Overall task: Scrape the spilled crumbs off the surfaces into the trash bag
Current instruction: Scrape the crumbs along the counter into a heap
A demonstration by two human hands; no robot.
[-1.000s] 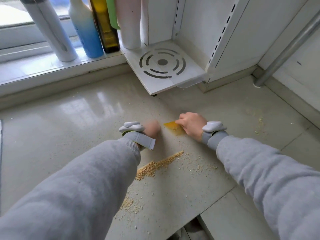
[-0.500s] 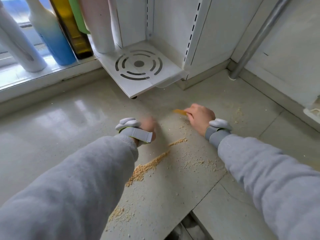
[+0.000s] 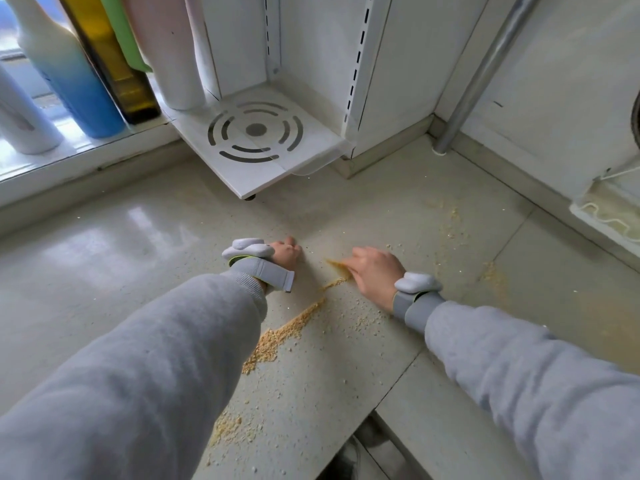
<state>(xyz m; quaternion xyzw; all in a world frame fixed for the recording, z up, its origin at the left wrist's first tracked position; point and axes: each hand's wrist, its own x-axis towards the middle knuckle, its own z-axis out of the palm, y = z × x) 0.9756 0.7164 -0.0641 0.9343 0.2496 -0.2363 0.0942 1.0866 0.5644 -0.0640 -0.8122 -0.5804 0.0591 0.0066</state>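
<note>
My right hand (image 3: 375,275) grips a thin yellow scraper (image 3: 335,264), whose edge lies low on the pale counter (image 3: 121,251). A long ridge of tan crumbs (image 3: 280,334) runs from the scraper down toward the counter's front edge, with a smaller patch of crumbs (image 3: 227,429) near that edge. More crumbs (image 3: 450,220) are scattered to the right. My left hand (image 3: 285,254) rests on the counter just left of the scraper, fingers curled, nothing visible in it. No trash bag is in view.
A white perforated shelf plate (image 3: 259,140) juts over the counter at the back. Bottles (image 3: 79,81) stand on the sill at the back left. A metal pole (image 3: 478,81) rises at the back right. A white tray (image 3: 609,209) sits at the right edge.
My right hand has swept the scraper back toward me and to the left, pushing a short streak of crumbs toward the long ridge. My left hand stays in place.
</note>
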